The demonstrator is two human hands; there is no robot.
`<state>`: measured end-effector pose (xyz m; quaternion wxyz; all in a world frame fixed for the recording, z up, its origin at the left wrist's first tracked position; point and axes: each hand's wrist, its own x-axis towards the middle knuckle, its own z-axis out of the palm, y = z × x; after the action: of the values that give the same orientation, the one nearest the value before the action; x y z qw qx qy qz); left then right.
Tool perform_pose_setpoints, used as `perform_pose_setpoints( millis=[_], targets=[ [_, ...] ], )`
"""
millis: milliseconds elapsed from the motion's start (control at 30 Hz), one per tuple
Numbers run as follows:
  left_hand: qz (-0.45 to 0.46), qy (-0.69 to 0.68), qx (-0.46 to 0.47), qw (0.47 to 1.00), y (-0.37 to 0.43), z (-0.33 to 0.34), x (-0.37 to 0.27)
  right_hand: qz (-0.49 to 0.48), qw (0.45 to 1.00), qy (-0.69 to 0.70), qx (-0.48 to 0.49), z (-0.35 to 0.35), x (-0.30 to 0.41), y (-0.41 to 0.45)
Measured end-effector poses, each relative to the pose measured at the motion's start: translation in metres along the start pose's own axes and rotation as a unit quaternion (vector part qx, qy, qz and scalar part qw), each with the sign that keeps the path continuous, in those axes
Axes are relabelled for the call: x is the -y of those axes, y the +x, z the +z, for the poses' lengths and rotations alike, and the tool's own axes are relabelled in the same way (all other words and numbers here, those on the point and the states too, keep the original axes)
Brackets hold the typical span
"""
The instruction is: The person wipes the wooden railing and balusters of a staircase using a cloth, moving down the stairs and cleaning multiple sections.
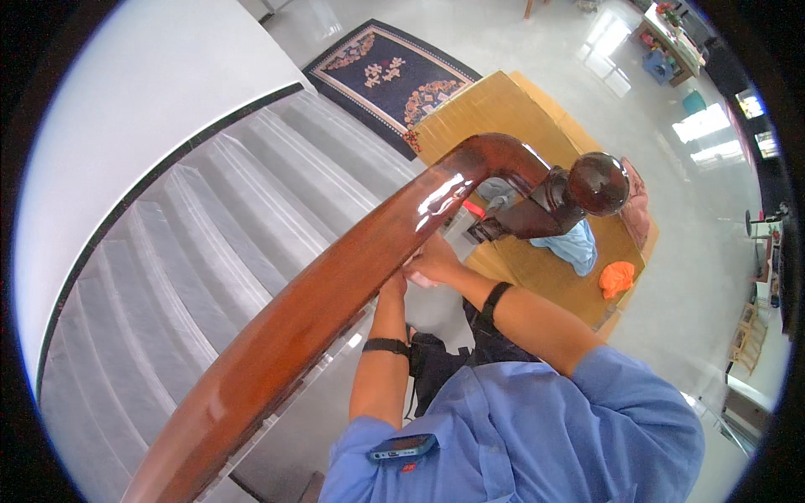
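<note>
A glossy reddish-brown wooden handrail runs diagonally across the view and curves down into a newel post with a round ball finial. My left hand reaches up to the near side of the rail, its fingers hidden beneath the wood. Just right of it, my right hand is also under the rail's edge, bent around a pale pink piece that looks like cloth. What the fingertips touch is out of sight.
Grey stone stairs descend beyond the rail, beside a white wall. Flattened cardboard lies around the newel, bearing a light blue cloth and an orange cloth. A dark patterned rug lies farther off. My shirt pocket holds a phone.
</note>
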<state>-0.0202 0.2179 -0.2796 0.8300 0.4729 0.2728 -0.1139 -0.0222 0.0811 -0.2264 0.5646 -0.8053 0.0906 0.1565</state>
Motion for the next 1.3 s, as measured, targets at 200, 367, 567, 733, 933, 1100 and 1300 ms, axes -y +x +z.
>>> perform_pose_setpoints(
  millis=[200,367,567,733,933,1100,1300],
  targets=[
    [0.060,0.062,-0.137,0.987,-0.042,0.024,0.018,0.039,0.998,0.035,0.028,-0.019,-0.034,-0.006],
    [-0.022,-0.038,-0.104,0.994,-0.072,0.087,0.032,0.067,0.988,0.077,-0.112,-0.071,-0.021,-0.036],
    [0.088,-0.020,0.085,0.992,-0.002,0.141,0.014,0.035,0.973,0.023,-0.228,-0.105,0.012,0.011],
    [0.039,-0.003,0.117,0.992,0.017,0.135,0.014,-0.080,0.955,0.065,-0.277,-0.106,0.007,0.019],
    [0.157,0.362,-0.028,0.918,-0.087,0.152,0.010,-0.080,0.995,0.014,-0.060,-0.167,0.024,-0.051],
    [0.479,0.366,0.001,0.798,-0.187,0.162,-0.094,-0.260,0.948,0.116,-0.141,-0.156,0.115,-0.081],
    [0.689,0.548,0.048,0.472,-0.191,0.183,-0.157,-0.136,0.865,0.473,0.101,-0.155,0.093,0.029]
  ],
)
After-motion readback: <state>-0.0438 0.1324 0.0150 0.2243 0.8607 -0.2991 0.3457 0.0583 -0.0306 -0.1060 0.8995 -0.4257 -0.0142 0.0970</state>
